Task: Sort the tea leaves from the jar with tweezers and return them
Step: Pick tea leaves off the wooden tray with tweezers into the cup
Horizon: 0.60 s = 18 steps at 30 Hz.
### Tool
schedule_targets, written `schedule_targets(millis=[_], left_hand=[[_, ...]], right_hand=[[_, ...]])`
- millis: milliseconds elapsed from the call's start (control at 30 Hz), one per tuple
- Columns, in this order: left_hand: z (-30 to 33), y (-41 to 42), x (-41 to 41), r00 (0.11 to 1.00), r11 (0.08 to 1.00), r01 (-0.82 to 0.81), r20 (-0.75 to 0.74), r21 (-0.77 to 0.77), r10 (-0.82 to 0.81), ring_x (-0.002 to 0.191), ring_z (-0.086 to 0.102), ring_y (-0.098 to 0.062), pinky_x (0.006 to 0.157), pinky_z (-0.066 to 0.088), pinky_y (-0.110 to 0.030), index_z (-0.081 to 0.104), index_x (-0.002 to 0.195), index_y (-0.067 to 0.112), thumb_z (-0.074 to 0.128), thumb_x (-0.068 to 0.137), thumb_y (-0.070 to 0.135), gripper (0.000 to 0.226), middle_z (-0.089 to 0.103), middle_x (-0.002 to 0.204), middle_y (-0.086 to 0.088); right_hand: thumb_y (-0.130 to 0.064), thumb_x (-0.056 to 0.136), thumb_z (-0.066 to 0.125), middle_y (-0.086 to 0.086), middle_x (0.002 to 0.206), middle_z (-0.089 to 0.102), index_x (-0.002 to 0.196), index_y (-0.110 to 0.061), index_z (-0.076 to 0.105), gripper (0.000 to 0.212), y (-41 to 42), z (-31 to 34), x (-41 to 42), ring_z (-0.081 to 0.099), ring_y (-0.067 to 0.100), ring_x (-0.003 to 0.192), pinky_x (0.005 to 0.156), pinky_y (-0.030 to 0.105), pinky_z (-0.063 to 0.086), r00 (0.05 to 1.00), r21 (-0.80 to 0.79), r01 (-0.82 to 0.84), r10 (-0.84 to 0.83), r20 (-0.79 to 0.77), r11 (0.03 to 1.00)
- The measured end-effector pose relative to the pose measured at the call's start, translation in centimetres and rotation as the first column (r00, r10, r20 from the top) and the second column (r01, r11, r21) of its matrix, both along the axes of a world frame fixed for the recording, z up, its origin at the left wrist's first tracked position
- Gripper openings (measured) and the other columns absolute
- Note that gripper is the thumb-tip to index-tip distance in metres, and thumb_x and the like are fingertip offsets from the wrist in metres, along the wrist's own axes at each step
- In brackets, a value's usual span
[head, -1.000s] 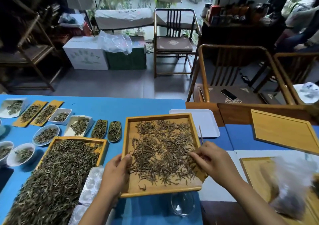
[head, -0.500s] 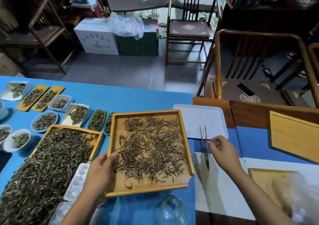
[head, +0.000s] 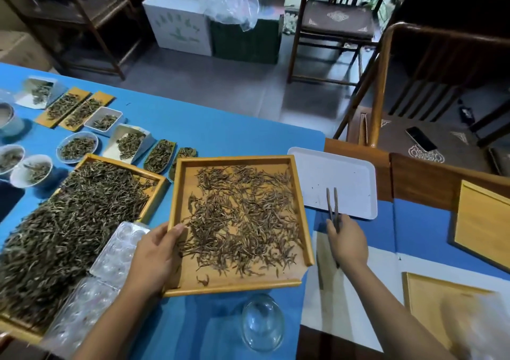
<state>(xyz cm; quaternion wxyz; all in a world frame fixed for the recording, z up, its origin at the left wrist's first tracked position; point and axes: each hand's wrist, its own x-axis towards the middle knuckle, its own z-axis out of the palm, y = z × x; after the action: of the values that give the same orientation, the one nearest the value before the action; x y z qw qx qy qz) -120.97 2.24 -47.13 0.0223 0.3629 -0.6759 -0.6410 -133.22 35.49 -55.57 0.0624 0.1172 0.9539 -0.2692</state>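
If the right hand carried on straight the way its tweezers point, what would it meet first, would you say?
The right hand points its tweezers away from the person; their tips already overlap the white tray, so probably that, though their height above it is unclear.

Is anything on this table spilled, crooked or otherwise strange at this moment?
Nothing looks spilled. The wooden tray of tea leaves sits slightly askew, held at its left rim by the left hand. The glass jar lies near the table's edge. The right hand holds the tweezers.

two hands (head: 154, 255) (head: 348, 245), one pair of tweezers (head: 332, 205), one white tray (head: 335, 180), two leaf-filled wooden trays (head: 176, 238) (head: 158, 183) (small dishes uncounted).
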Motion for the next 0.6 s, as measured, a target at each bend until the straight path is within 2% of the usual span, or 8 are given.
schedule_targets(millis=[67,167,233,300,367,467,533,600], left_hand=[[0.6,0.3,0.9,1.000,1.000,-0.009,-0.019,0.017,0.010,0.048,0.055,-0.003,0.055,0.038,-0.032,0.069,0.083,0.013,0.057,0.097,0.023,0.021,0.066,0.059,0.008],[1.7,0.5,2.1,0.999,1.000,-0.015,-0.033,0.014,0.016,0.051,0.056,-0.001,0.057,0.040,-0.030,0.067,0.084,0.013,0.056,0.097,0.021,0.019,0.066,0.058,0.010],[2.3,0.3,2.8,0.999,1.000,-0.023,-0.049,0.018,0.024,0.061,0.058,-0.009,0.062,0.042,-0.029,0.067,0.085,0.013,0.056,0.097,0.020,0.017,0.069,0.062,0.009],[2.8,-0.1,3.6,0.998,0.999,-0.016,-0.064,0.034,0.018,0.060,0.053,-0.012,0.059,0.040,-0.029,0.066,0.086,0.013,0.056,0.098,0.020,0.017,0.066,0.059,0.010],[3.0,-0.5,4.2,0.998,0.999,0.004,-0.063,0.034,-0.002,0.055,0.052,-0.010,0.057,0.039,-0.029,0.066,0.087,0.015,0.056,0.098,0.023,0.017,0.063,0.057,0.011],[3.1,-1.2,4.7,0.997,0.999,0.026,-0.069,0.039,-0.024,0.042,0.052,-0.001,0.049,0.043,-0.024,0.064,0.087,0.015,0.055,0.098,0.023,0.017,0.061,0.050,0.013],[3.3,-1.8,4.7,0.996,0.997,0.044,-0.077,0.061,-0.039,0.046,0.054,-0.004,0.049,0.047,-0.021,0.064,0.087,0.014,0.054,0.099,0.022,0.017,0.061,0.052,0.010],[3.5,-2.6,4.5,0.995,0.996,0.067,-0.084,0.066,-0.061,0.054,0.054,-0.011,0.056,0.046,-0.029,0.063,0.084,0.015,0.054,0.099,0.021,0.018,0.061,0.058,0.007]], right_hand=[[-0.034,0.096,0.049,0.005,0.079,0.061,0.091,-0.016,0.057,0.021,0.8,1.3,1.0,0.055,0.021,0.068,0.050,0.030,0.037,0.998,-0.028,-0.046,0.045,-0.048,0.999],[-0.037,0.097,0.048,0.000,0.073,0.063,0.099,-0.020,0.059,0.020,1.8,4.0,3.2,0.061,0.021,0.063,0.057,0.038,0.052,0.993,-0.067,-0.103,0.098,-0.070,0.992],[-0.036,0.097,0.048,-0.004,0.069,0.062,0.107,-0.021,0.060,0.022,2.3,5.9,5.1,0.060,0.017,0.058,0.053,0.036,0.050,0.990,-0.072,-0.117,0.111,-0.087,0.991],[-0.033,0.099,0.045,-0.009,0.067,0.058,0.116,-0.019,0.058,0.025,2.2,7.8,7.4,0.054,0.009,0.057,0.045,0.027,0.036,0.989,-0.059,-0.113,0.107,-0.097,0.992],[-0.031,0.101,0.039,-0.013,0.068,0.055,0.114,-0.021,0.057,0.024,1.6,9.8,9.9,0.053,0.010,0.062,0.046,0.023,0.027,0.988,-0.067,-0.128,0.122,-0.093,0.990],[-0.029,0.102,0.032,-0.009,0.071,0.056,0.111,-0.029,0.050,0.021,-0.2,12.6,13.8,0.055,0.010,0.067,0.050,0.027,0.032,0.987,-0.139,-0.139,0.126,-0.102,0.980],[-0.026,0.101,0.034,-0.003,0.071,0.060,0.109,-0.030,0.046,0.016,-1.8,13.9,16.1,0.055,0.010,0.064,0.052,0.031,0.039,0.990,-0.200,-0.115,0.096,-0.101,0.973],[-0.023,0.099,0.041,0.001,0.071,0.062,0.106,-0.030,0.045,0.011,-3.4,14.9,17.9,0.056,0.013,0.061,0.053,0.030,0.041,0.991,-0.245,-0.103,0.079,-0.107,0.964]])
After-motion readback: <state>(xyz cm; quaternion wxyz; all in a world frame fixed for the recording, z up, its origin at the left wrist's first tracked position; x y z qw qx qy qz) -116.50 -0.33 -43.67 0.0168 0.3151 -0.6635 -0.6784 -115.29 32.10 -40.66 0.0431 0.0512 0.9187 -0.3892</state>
